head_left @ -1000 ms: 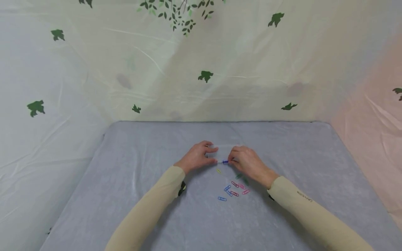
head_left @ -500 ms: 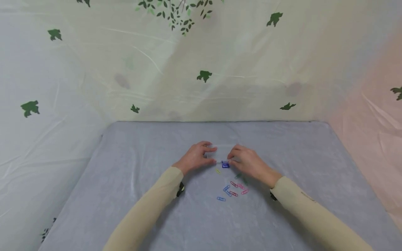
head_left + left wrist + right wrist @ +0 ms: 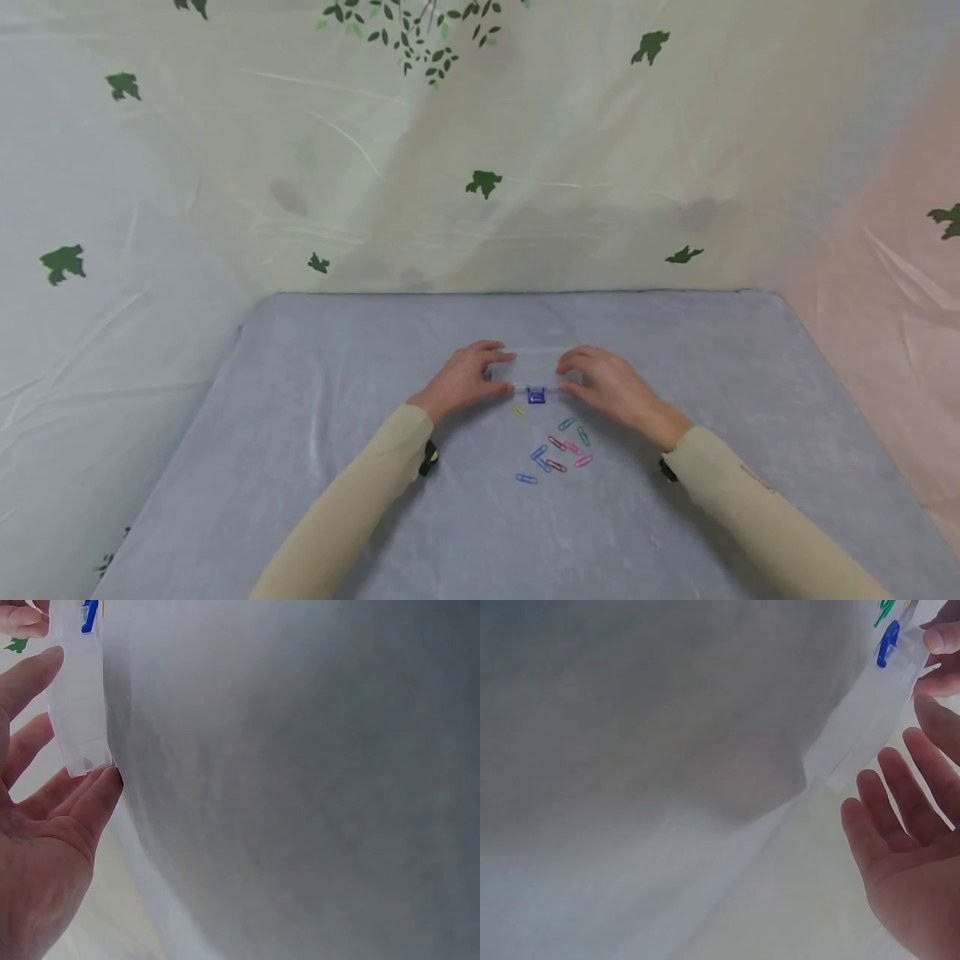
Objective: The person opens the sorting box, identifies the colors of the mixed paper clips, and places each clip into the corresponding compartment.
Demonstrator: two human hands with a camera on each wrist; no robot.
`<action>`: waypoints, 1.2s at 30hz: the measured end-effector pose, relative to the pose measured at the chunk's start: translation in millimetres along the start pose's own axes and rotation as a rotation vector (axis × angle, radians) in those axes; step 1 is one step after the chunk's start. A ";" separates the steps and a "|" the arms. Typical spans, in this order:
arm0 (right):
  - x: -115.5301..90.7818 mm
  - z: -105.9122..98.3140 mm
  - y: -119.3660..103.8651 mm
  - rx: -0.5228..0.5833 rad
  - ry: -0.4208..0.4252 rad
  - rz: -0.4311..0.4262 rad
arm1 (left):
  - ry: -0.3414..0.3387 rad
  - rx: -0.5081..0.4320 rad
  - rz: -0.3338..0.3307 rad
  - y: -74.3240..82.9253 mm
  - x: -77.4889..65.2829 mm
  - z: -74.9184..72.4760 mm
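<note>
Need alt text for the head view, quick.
A person's left hand holds one end of a clear box with a blue latch; the right hand is at the other end. Colorful paper clips lie scattered in front, on grey cloth.

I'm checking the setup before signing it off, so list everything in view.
Clear box: 1, transparent, between the hands
Latch: 1, blue, box's near side
Yellow clip: 1, yellow, just nearer than the box
Green clips: 2, green, right of the pile
Red clips: 2, red, mid-pile
Pink clips: 2, pink, beside the red
Blue clips: 3, blue, pile's left side
Cloth: 1, grey, under the clips
Backdrop: cream, white and pink, behind and at the sides, with several green bird prints
Sleeves: 2, beige, both arms
Left hand: 1, holding box's left end
Right hand: 1, at box's right end
</note>
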State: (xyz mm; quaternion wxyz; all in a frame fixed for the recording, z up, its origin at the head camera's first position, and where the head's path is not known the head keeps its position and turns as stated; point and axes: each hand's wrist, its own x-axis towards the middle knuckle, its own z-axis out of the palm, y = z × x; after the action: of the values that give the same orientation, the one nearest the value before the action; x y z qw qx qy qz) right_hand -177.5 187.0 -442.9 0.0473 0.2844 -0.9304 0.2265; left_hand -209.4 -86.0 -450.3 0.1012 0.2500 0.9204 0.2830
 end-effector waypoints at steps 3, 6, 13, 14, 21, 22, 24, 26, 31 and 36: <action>-1.8 -2.5 2.4 -0.007 -0.010 0.014 | 0.009 0.001 0.002 -1.0 -0.5 0.4; -3.7 -4.2 4.3 -0.004 -0.018 0.029 | 0.011 0.002 -0.007 -1.5 -1.1 0.8; -6.1 -5.2 7.8 -0.030 -0.013 0.017 | 0.005 -0.008 -0.031 -1.3 -3.2 0.5; -6.2 -5.0 7.9 -0.035 -0.011 0.012 | 0.006 -0.011 -0.029 -1.3 -3.5 0.5; -6.9 -3.9 8.9 -0.032 0.017 -0.004 | 0.031 -0.038 -0.002 -1.9 -7.2 0.2; -6.9 -4.1 9.2 -0.030 0.020 -0.005 | 0.034 -0.044 -0.003 -2.0 -7.8 0.1; -7.0 -4.7 9.9 -0.025 0.026 -0.008 | 0.041 -0.057 -0.006 -2.2 -8.8 -0.1; -7.0 -5.4 10.7 -0.025 0.031 -0.011 | 0.048 -0.070 -0.010 -2.7 -9.3 -0.1; -6.0 -6.7 13.3 -0.019 0.063 -0.027 | 0.068 -0.119 -0.036 -4.9 -9.2 0.5; -3.6 -10.4 14.1 0.033 0.104 -0.036 | 0.077 -0.163 -0.101 -5.8 -8.4 0.6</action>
State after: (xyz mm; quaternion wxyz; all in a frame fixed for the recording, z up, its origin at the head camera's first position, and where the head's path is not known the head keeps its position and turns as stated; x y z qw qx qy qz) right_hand -182.7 203.8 -439.9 0.0952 0.2895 -0.9176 0.2553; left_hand -204.4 -94.3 -453.7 0.0998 0.1833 0.9090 0.3607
